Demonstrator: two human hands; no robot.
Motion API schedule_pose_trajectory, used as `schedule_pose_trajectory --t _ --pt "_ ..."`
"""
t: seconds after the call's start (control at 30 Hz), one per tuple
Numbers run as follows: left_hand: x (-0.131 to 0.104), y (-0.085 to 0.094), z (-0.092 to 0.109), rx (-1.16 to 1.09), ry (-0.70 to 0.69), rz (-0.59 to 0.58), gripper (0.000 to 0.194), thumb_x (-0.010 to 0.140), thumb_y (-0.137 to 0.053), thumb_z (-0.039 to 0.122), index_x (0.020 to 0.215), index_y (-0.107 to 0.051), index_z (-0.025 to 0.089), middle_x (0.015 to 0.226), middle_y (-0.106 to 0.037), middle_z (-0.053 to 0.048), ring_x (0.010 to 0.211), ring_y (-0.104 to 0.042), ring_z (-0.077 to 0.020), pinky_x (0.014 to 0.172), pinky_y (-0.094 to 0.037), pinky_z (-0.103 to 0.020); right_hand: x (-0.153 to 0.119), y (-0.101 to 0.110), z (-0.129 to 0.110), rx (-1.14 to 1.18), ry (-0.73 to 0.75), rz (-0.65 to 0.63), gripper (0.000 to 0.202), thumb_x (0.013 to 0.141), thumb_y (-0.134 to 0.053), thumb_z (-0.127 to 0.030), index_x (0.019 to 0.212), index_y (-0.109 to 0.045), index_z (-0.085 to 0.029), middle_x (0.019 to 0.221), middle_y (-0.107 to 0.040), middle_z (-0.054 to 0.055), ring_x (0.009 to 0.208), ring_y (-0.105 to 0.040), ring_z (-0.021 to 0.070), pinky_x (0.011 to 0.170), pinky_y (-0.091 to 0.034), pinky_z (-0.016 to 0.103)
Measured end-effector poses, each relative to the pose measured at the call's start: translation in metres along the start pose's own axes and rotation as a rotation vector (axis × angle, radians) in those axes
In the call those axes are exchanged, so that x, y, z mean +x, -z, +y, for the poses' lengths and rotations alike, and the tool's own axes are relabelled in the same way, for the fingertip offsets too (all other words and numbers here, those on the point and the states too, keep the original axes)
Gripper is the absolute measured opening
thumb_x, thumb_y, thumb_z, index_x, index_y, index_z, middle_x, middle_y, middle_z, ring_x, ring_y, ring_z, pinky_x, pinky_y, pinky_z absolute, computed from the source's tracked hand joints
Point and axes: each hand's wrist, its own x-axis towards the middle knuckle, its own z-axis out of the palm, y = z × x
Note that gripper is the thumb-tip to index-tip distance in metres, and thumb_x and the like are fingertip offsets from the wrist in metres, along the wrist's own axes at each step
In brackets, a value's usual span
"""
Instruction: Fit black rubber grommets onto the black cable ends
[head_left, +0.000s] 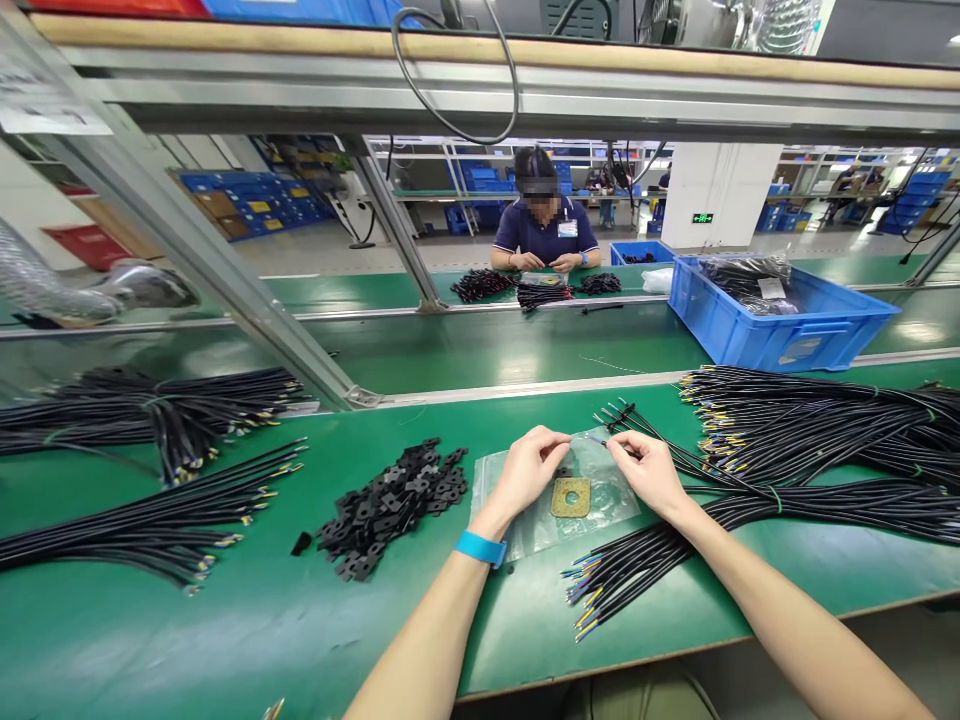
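Note:
My right hand [646, 472] pinches a black cable close to its end, where thin wire ends [595, 439] stick out towards my left hand. My left hand [531, 468] has thumb and forefinger pressed together near those wire tips; whatever is between them is too small to make out. Both hands are above a clear plastic bag [517, 530] lying flat. On the bag rests a square, yellowish-brown pad [561, 498] with a round hole. A heap of small black flat parts [394, 510] lies left of the bag. Under my right forearm passes a bundle of black cables [637, 570] with stripped, coloured ends.
More cable bundles lie at the right [795, 420] and left [135, 520] of the green table [315, 650]. Beyond the metal rail stands a blue bin [780, 335] holding bagged parts. A co-worker [544, 225] sits opposite. An overhead shelf [300, 75] spans the top.

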Motion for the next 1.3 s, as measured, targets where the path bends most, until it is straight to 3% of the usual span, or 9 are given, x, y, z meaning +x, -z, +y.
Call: schedule_pose_trajectory --t 0.13,0.33,0.47,0.57,0.7,1.0,1.13,1.2,1.3 --pt "0.0 0.009 -0.009 0.181 -0.057 -0.15 0.022 0.085 -0.058 0.035 0.086 -0.076 0.022 0.08 -0.068 -0.006 0.074 -0.06 -0.0194 0.069 -0.046 -0.03 -0.001 -0.001 0.001 -0.033 -0.005 -0.027 0.031 0.087 -0.052 -0.04 0.077 -0.07 -0.016 0.057 -0.049 -0.003 0.05 -0.037 0.0097 0.05 -0.028 0.022" --pt "-0.001 0.018 -0.013 0.196 -0.119 -0.296 0.019 0.085 -0.061 0.032 0.088 -0.077 0.023 0.081 -0.067 -0.005 0.078 -0.06 -0.0182 0.072 -0.046 -0.028 -0.003 0.0 -0.002 -0.065 -0.029 -0.151 0.029 0.085 -0.056 -0.039 0.077 -0.072 -0.016 0.06 -0.06 -0.001 0.053 -0.048 0.011 0.051 -0.032 0.021" --pt "-0.002 0.014 -0.015 0.208 -0.14 -0.298 0.019 0.085 -0.061 0.03 0.091 -0.077 0.022 0.082 -0.065 -0.004 0.078 -0.059 -0.0174 0.072 -0.045 -0.028 -0.005 0.001 -0.002 -0.118 -0.021 -0.227 0.027 0.085 -0.057 -0.036 0.077 -0.074 -0.017 0.07 -0.069 0.001 0.061 -0.057 0.0135 0.057 -0.038 0.021" --pt "-0.003 0.009 -0.016 0.195 -0.176 -0.256 0.02 0.086 -0.06 0.026 0.099 -0.075 0.022 0.088 -0.064 -0.005 0.081 -0.059 -0.0172 0.073 -0.045 -0.028 -0.005 0.0 0.0 -0.157 -0.007 -0.205 0.028 0.087 -0.057 -0.038 0.078 -0.074 -0.018 0.066 -0.067 0.0 0.058 -0.055 0.0132 0.054 -0.037 0.022" --pt "-0.004 0.005 -0.012 0.19 -0.215 -0.283 0.022 0.088 -0.054 0.019 0.093 -0.075 0.021 0.088 -0.065 -0.005 0.083 -0.059 -0.0171 0.075 -0.045 -0.028 -0.005 -0.001 0.005 -0.175 0.01 -0.137 0.031 0.089 -0.054 -0.04 0.082 -0.074 -0.018 0.061 -0.062 -0.001 0.053 -0.049 0.0121 0.053 -0.035 0.022" --pt "-0.004 0.01 -0.007 0.235 -0.182 -0.307 0.017 0.087 -0.057 0.027 0.088 -0.073 0.02 0.084 -0.064 -0.005 0.077 -0.058 -0.0177 0.071 -0.043 -0.028 -0.006 -0.003 0.006 -0.147 0.016 -0.142 0.032 0.092 -0.05 -0.039 0.082 -0.071 -0.018 0.067 -0.064 0.0 0.058 -0.052 0.0131 0.057 -0.036 0.022" --pt "-0.002 0.008 -0.001 0.05 -0.078 -0.147 0.021 0.088 -0.056 0.034 0.087 -0.07 0.018 0.085 -0.064 -0.005 0.077 -0.057 -0.0174 0.071 -0.044 -0.029 -0.006 -0.003 0.006 -0.111 0.019 -0.141 0.03 0.092 -0.049 -0.037 0.082 -0.07 -0.018 0.074 -0.067 0.001 0.063 -0.055 0.0137 0.06 -0.038 0.023" --pt "-0.001 0.006 0.004 -0.175 0.035 -0.08 0.026 0.088 -0.056 0.039 0.091 -0.069 0.017 0.086 -0.064 -0.005 0.076 -0.057 -0.0164 0.07 -0.046 -0.028 -0.006 -0.003 0.004 -0.076 0.007 -0.144 0.031 0.092 -0.048 -0.037 0.081 -0.069 -0.017 0.072 -0.066 0.001 0.062 -0.054 0.0137 0.06 -0.038 0.023" --pt "-0.001 -0.001 0.01 -0.548 0.197 -0.075 0.031 0.084 -0.063 0.044 0.095 -0.067 0.016 0.085 -0.065 -0.003 0.071 -0.058 -0.0134 0.067 -0.047 -0.026 -0.005 -0.002 0.002 -0.002 -0.007 -0.154 0.034 0.092 -0.046 -0.039 0.079 -0.067 -0.017 0.072 -0.065 0.001 0.064 -0.054 0.0141 0.059 -0.038 0.022"
